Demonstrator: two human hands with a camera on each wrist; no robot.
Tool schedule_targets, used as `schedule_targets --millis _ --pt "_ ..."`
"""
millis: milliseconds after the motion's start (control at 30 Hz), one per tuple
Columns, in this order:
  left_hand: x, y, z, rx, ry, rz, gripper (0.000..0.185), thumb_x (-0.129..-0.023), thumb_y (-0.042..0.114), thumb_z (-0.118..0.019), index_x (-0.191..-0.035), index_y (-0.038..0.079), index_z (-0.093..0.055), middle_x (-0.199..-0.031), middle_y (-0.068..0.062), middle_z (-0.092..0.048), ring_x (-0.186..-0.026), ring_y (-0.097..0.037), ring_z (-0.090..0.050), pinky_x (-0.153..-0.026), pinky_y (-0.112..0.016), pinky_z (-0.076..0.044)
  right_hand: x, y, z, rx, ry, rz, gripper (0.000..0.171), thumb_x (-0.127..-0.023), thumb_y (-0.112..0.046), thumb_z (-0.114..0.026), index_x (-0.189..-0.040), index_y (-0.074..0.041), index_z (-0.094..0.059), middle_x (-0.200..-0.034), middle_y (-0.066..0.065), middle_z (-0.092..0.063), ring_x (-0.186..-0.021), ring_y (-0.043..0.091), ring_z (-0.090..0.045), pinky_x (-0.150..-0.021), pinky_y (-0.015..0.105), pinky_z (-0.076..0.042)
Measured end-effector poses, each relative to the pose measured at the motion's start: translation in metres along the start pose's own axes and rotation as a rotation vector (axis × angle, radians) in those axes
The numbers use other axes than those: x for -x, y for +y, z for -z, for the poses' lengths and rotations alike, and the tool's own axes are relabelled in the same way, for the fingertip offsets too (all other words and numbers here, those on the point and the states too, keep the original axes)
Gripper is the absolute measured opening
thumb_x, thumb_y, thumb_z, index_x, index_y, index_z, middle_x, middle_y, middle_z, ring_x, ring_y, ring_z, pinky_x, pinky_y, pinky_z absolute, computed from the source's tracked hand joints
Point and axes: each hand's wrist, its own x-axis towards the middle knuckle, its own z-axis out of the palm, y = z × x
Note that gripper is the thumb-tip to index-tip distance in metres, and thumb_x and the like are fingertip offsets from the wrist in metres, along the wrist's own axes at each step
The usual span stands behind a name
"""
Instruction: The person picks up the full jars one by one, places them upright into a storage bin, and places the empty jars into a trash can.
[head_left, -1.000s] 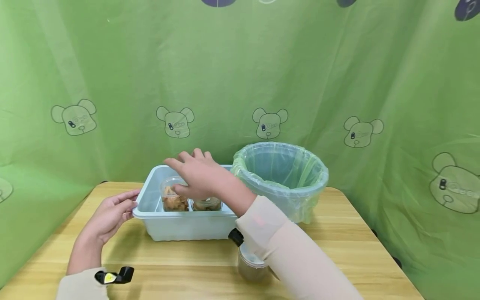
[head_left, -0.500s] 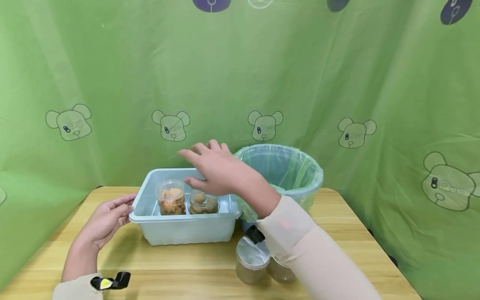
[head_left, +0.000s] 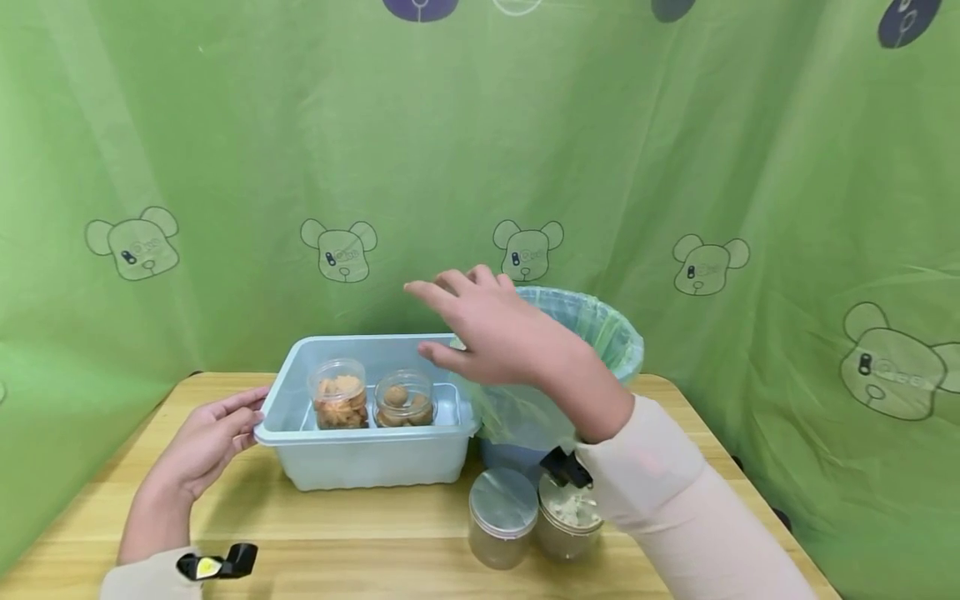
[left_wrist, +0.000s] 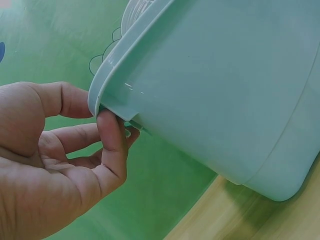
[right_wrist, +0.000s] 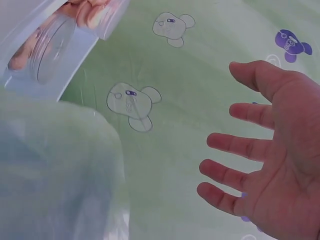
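Note:
My left hand [head_left: 202,446] grips the left rim of a pale blue plastic tub [head_left: 367,460]. In the left wrist view, the thumb and bent fingers of that hand [left_wrist: 65,155] pinch the corner of the tub [left_wrist: 225,85]. Inside the tub stand two clear jars: one with orange-brown snack pieces [head_left: 340,408], and one with round brown balls [head_left: 405,408]. My right hand [head_left: 487,329] hovers over the left side of the lined bin [head_left: 626,354], holding nothing. Its fingers [right_wrist: 240,145] are spread and fairly straight in the right wrist view.
Two lidded jars stand on the wooden table [head_left: 360,542] in front of the bin: one with a silvery lid [head_left: 502,508], one with pale bits on top [head_left: 568,521]. The bin's green liner [right_wrist: 60,165] hangs over its rim. A green curtain [head_left: 420,167] hangs behind.
My right hand has moved right, from above the tub to over the bin, uncovering the jars inside the tub and those on the table. My left hand stays on the tub's rim.

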Motion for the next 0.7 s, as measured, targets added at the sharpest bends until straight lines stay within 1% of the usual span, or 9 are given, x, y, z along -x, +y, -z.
schedule_targets --millis 167,267,333,433,567,700 --pt "0.000 0.000 -0.001 0.005 -0.004 -0.002 0.058 -0.104 0.005 -0.049 -0.154 -0.014 -0.027 -0.124 0.007 -0.062 -0.101 -0.008 -0.061 -0.084 -0.024 -0.054 0.018 0.011 0.006 -0.026 0.029 -0.008 0.067 -0.102 -0.045 -0.060 -0.159 -0.019 -0.036 -0.151 0.009 -0.047 -0.127 0.035 -0.043 -0.104 0.055 -0.034" --pt "0.000 0.001 -0.001 0.004 -0.003 -0.002 0.058 -0.104 0.006 -0.050 -0.154 -0.014 -0.028 -0.123 0.007 -0.062 -0.102 -0.009 -0.061 -0.084 -0.024 -0.054 0.027 0.019 0.007 -0.019 0.042 -0.025 0.067 -0.101 -0.045 -0.060 -0.159 -0.020 -0.037 -0.151 0.009 -0.047 -0.128 0.035 -0.043 -0.105 0.056 -0.034" --pt "0.000 0.000 0.000 0.002 -0.003 0.000 0.058 -0.104 0.006 -0.050 -0.154 -0.014 -0.028 -0.123 0.006 -0.062 -0.102 -0.009 -0.061 -0.084 -0.024 -0.054 0.034 0.025 0.005 -0.006 0.058 -0.020 0.066 -0.101 -0.044 -0.061 -0.158 -0.019 -0.039 -0.150 0.010 -0.048 -0.128 0.036 -0.043 -0.104 0.056 -0.035" --pt "0.001 -0.001 0.000 0.006 0.000 0.008 0.058 -0.104 0.006 -0.050 -0.154 -0.014 -0.028 -0.123 0.006 -0.062 -0.102 -0.009 -0.061 -0.084 -0.024 -0.054 0.043 0.032 0.002 0.009 0.098 0.004 0.063 -0.101 -0.042 -0.062 -0.155 -0.016 -0.043 -0.148 0.011 -0.050 -0.130 0.038 -0.045 -0.103 0.057 -0.037" --pt "0.001 -0.001 0.000 0.006 -0.001 0.002 0.058 -0.104 0.006 -0.051 -0.154 -0.013 -0.028 -0.125 0.009 -0.062 -0.102 -0.009 -0.061 -0.084 -0.024 -0.054 0.054 0.041 -0.001 0.009 0.172 0.042 0.058 -0.101 -0.038 -0.063 -0.151 -0.013 -0.048 -0.146 0.012 -0.052 -0.127 0.038 -0.048 -0.102 0.057 -0.039" --pt "-0.001 -0.001 0.000 0.005 -0.006 -0.014 0.058 -0.104 0.006 -0.050 -0.153 -0.014 -0.028 -0.124 0.010 -0.063 -0.102 -0.009 -0.062 -0.084 -0.025 -0.054 0.067 0.050 -0.005 0.008 0.227 0.048 0.057 -0.100 -0.037 -0.064 -0.149 -0.012 -0.050 -0.144 0.012 -0.054 -0.125 0.037 -0.050 -0.103 0.057 -0.040"
